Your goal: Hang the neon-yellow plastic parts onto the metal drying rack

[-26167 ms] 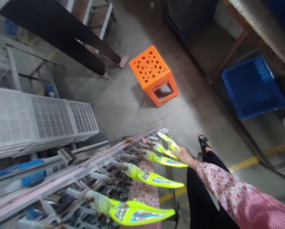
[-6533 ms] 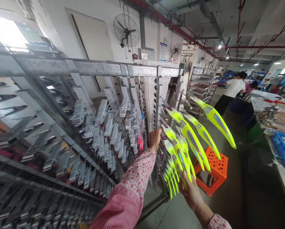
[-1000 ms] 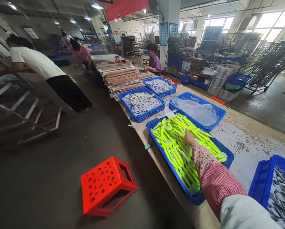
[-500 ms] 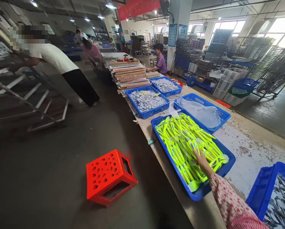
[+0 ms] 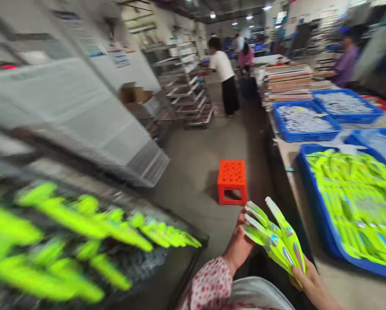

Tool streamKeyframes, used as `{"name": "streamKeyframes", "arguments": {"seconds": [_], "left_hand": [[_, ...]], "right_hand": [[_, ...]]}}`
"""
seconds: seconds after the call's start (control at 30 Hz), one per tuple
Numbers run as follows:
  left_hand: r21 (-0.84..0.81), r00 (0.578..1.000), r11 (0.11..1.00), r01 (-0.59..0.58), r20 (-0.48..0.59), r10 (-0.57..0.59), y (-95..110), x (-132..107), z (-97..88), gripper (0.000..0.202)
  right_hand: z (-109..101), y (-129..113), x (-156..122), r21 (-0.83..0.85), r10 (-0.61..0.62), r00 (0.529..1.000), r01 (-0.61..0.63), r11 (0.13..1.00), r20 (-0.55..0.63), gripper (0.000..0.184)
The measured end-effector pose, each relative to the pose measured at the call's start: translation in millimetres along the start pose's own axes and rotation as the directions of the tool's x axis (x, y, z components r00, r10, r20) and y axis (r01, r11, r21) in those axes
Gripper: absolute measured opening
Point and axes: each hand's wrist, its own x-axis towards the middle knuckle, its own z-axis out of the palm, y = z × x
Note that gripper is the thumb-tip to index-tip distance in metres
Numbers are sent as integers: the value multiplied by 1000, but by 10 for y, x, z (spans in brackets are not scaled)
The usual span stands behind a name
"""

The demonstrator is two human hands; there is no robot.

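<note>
Hands: the left hand [image 5: 237,246], in a pink floral sleeve [image 5: 209,288], cups one side of the load, while the right hand [image 5: 309,280] presses against its lower end from the other side. Both sets of fingers are closed around it, though the left fingers are mostly hidden behind it.

Held load: a bundle of neon-yellow curved plastic pieces [image 5: 277,237] sits between the palms, just above the person's lap. Their narrow tips fan upward and apart. The two-sided grip seems to keep the slim, curved pieces from sliding out of line.

Beside the hands: a long metal rack hung with blurred neon-yellow pieces [image 5: 83,224] runs across the lower left. A blue plastic tray [image 5: 312,215] heaped with similar neon-yellow pieces stands at the near edge of the pale worktop [image 5: 283,150].

Further off: a bright orange perforated plastic stool [image 5: 231,183] stands on the concrete floor. A person in a white shirt [image 5: 222,66] stands down the aisle.

Hard to make out: motion blur smears the rack, its fixings cannot be told, and the frame cuts off the tray's right side.
</note>
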Motion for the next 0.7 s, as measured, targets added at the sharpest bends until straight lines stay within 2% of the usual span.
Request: {"name": "streamKeyframes", "arguments": {"seconds": [0.07, 0.17, 0.27, 0.4, 0.5, 0.57, 0.7], "left_hand": [[-54, 996, 995, -89, 10, 89, 54, -276, -245, 84], [-169, 983, 970, -176, -86, 164, 99, -828, -760, 64], [-311, 963, 923, -226, -215, 164, 111, -1416, -1237, 62], [-368, 918, 880, -301, -360, 164, 156, -1961, -1659, 52], [-349, 874, 867, -356, -452, 177, 198, -2170, -1879, 43], [-357, 871, 854, -378, -450, 197, 218, -2260, -1980, 39], [-351, 875, 841, -413, -408, 259, 235, -2419, -2058, 33]], "right_hand": [[361, 168, -137, -88, 24, 998, -19, 996, 61, 62], [869, 343, -330, -206, 8, 990, 21, 978, 138, 72], [1336, 513, -527, -286, 34, 969, 38, 957, 244, 74], [1822, 754, -755, -351, 89, 933, 42, 935, 349, 71], [2039, 862, -882, -298, 73, 918, 51, 953, 390, 68], [2108, 889, -943, -229, 69, 906, 31, 973, 417, 68], [2136, 915, -1026, -216, 226, 859, -139, 966, 460, 76]]}}
